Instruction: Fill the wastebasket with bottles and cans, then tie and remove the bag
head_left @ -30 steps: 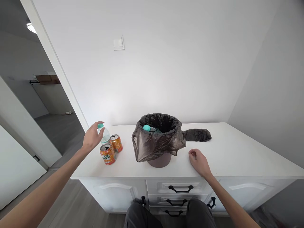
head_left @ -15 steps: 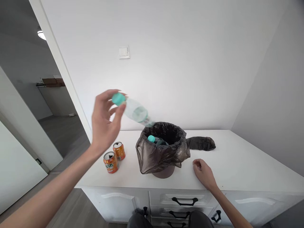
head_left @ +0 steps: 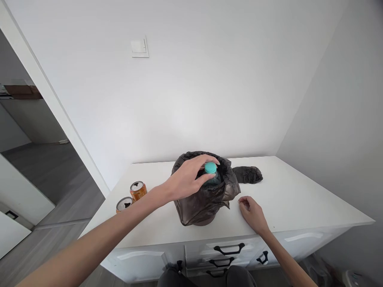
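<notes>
My left hand [head_left: 191,175] is over the mouth of a small bin lined with a black plastic bag [head_left: 197,209]. Its thumb and fingers close round the neck of a clear plastic bottle [head_left: 214,178] with a turquoise cap [head_left: 210,168]. The bottle's body is down inside the bag, mostly out of sight. My right hand [head_left: 253,215] rests on the white countertop to the right of the bin, fingers curled in and nothing seen in them. Left of the bin stand two orange drink cans, one [head_left: 138,191] behind the other [head_left: 124,204], partly hidden by my left forearm.
A folded black bag [head_left: 248,174] lies on the white countertop [head_left: 293,195] behind my right hand. Drawers with black handles [head_left: 229,249] are below the front edge. The wall [head_left: 209,87] rises close behind the bin, and a doorway opens at the left.
My left hand has carried the bottle right and down, from above the counter into the bag's mouth. The view has shifted slightly. My right hand still rests on the counter.
</notes>
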`<control>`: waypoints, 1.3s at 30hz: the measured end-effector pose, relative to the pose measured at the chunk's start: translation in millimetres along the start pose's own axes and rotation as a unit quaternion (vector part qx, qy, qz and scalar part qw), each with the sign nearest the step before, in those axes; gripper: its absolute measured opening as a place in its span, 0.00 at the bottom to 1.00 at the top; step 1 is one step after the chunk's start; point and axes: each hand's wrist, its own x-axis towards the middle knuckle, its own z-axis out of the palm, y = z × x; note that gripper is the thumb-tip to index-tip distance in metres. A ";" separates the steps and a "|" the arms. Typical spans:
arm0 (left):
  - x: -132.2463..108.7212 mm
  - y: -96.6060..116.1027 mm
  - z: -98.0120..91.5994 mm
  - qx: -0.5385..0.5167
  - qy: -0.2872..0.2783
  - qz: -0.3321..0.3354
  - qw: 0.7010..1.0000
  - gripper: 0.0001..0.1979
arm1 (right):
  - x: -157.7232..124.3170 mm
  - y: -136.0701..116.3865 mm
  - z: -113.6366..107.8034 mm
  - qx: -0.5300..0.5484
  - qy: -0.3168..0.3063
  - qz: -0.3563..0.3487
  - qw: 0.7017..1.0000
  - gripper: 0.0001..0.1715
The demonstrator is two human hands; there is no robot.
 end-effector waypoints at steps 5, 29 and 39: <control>-2.1 4.0 -20.4 0.061 0.023 -0.018 0.998 0.17 | -0.1 -2.1 -0.2 -0.002 -0.001 0.012 1.000 0.14; -156.6 -138.7 -69.9 0.312 -0.047 -0.514 0.798 0.36 | -2.1 5.5 -3.1 0.006 -0.014 -0.002 1.000 0.15; -104.7 -58.8 -80.7 0.239 0.390 -0.281 0.844 0.36 | -2.8 2.5 -4.0 0.025 -0.015 0.007 1.000 0.14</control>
